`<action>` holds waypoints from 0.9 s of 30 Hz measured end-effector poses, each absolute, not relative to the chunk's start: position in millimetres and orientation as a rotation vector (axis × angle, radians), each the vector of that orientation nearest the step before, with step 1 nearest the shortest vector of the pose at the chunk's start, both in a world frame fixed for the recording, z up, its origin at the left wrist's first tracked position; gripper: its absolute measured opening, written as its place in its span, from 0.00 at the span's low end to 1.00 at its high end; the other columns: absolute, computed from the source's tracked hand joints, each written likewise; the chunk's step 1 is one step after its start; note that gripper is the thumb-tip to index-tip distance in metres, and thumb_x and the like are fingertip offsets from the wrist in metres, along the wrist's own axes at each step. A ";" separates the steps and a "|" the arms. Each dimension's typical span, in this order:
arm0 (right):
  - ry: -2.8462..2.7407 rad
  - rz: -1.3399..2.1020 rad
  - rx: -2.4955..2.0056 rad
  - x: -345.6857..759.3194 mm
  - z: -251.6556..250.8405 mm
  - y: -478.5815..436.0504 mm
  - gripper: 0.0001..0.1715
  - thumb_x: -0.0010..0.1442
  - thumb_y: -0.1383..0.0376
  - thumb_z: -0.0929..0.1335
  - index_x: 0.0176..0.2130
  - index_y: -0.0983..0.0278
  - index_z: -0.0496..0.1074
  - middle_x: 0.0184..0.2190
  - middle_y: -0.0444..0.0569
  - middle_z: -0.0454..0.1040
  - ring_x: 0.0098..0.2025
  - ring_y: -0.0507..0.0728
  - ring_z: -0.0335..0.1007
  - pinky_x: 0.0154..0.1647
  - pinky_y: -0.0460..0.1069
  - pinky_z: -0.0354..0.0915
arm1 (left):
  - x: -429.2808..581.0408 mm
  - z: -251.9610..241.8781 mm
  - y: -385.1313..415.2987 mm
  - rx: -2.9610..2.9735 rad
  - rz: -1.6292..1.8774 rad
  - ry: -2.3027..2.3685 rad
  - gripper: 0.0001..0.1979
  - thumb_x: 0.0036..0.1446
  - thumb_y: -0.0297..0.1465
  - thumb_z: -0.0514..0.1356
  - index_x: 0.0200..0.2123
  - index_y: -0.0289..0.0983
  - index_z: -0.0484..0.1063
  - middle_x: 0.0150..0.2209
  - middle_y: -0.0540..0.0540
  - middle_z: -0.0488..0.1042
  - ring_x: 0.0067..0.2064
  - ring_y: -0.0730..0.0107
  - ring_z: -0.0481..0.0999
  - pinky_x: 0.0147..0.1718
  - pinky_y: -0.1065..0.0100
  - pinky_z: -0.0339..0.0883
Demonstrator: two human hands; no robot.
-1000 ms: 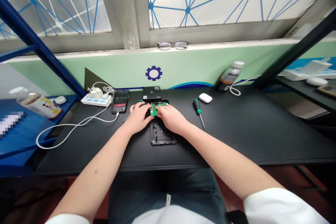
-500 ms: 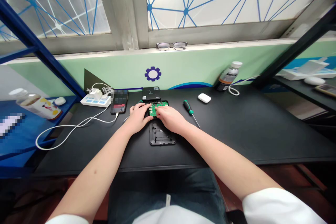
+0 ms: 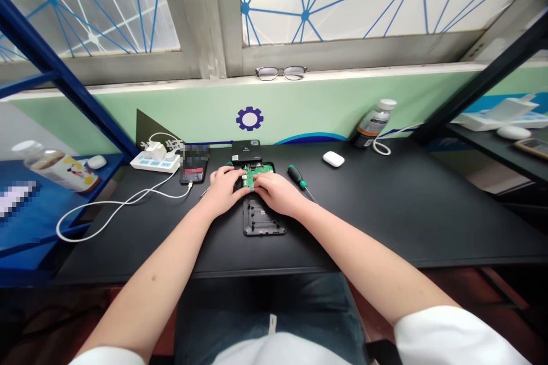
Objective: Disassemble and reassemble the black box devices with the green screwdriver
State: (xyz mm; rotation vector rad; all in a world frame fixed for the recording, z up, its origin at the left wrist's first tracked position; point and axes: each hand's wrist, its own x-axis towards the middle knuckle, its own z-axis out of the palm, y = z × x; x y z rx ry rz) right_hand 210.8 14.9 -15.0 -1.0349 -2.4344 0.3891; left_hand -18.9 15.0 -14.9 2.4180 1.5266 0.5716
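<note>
A green circuit board [image 3: 252, 170] sits in a black plastic casing on the desk, between my two hands. My left hand [image 3: 223, 188] grips its left side, thumb near the front edge and fingers bent along the side. My right hand [image 3: 277, 191] curls over the right front part of the board, fingertips pressed together against it; the exact contact is partly hidden. Just in front lies a black plastic cover [image 3: 264, 219], inner side up. Right of my right hand rests a green and black screwdriver [image 3: 297, 175]. A second screwdriver's thin shaft [image 3: 204, 191] shows beside my left hand, mostly covered.
Behind the board stands a black box [image 3: 246, 151]. A phone [image 3: 194, 164] on a white cable and a power strip [image 3: 156, 161] lie to the left. Toward the right are a white earbud case [image 3: 333, 159] and a bottle [image 3: 373, 124]. Glasses [image 3: 281, 73] rest on the sill.
The screwdriver on the right has shifted left, closer to my right hand. Both hands keep nearly the same place at the board, my right fingers moving slightly.
</note>
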 end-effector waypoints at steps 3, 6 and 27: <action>-2.452 0.393 -0.979 211.8 -14.7 16.7 0.11 0.73 0.70 0.65 0.39 0.63 0.75 0.42 0.56 0.82 0.46 0.61 0.77 0.53 0.55 0.68 | -18.0 -13.7 14.4 2.442 0.553 1.515 0.19 0.68 0.38 0.66 0.61 0.43 0.76 0.66 0.40 0.76 0.71 0.44 0.64 0.69 0.40 0.55; -2.406 0.340 -1.014 220.6 -6.9 16.5 0.09 0.72 0.69 0.66 0.38 0.63 0.74 0.43 0.56 0.82 0.49 0.62 0.76 0.54 0.56 0.67 | -20.3 -9.2 12.2 2.467 0.538 1.512 0.15 0.68 0.38 0.66 0.55 0.42 0.79 0.66 0.40 0.75 0.71 0.42 0.62 0.69 0.37 0.55; -2.615 0.782 -1.859 271.7 49.1 -0.4 0.25 0.48 0.56 0.81 0.37 0.58 0.68 0.41 0.49 0.78 0.42 0.64 0.75 0.31 0.51 0.60 | -31.4 10.3 -17.4 2.519 0.326 1.180 0.26 0.49 0.47 0.80 0.49 0.46 0.83 0.73 0.41 0.65 0.76 0.34 0.53 0.71 0.30 0.55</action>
